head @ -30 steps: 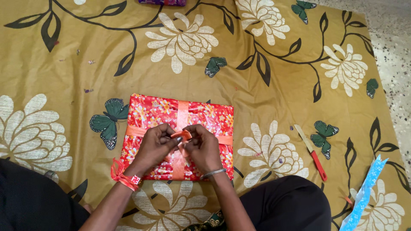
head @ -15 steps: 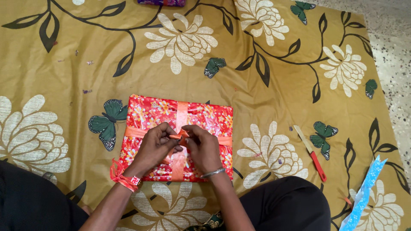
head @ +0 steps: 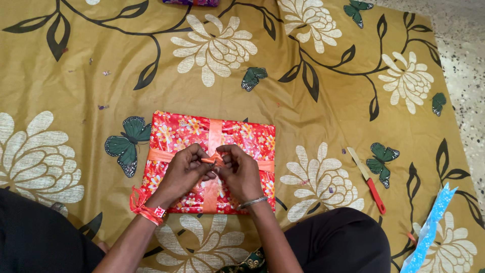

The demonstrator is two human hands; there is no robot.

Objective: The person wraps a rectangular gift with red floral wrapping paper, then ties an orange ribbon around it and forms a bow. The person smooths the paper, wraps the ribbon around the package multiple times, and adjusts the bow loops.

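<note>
Purple object cut by top edge.

Home: floral sheet, speckled floor

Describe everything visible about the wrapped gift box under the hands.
The gift box is a flat rectangle wrapped in glossy red paper printed with small flowers. It lies flat on the golden floral sheet, right in front of the seated person. An orange ribbon crosses it lengthwise and widthwise, meeting near the middle. There the left hand and right hand rest on the top, both pinching the ribbon ends together at the crossing. The wrapping looks smooth and closed, with slight creases near the upper edge.
</note>
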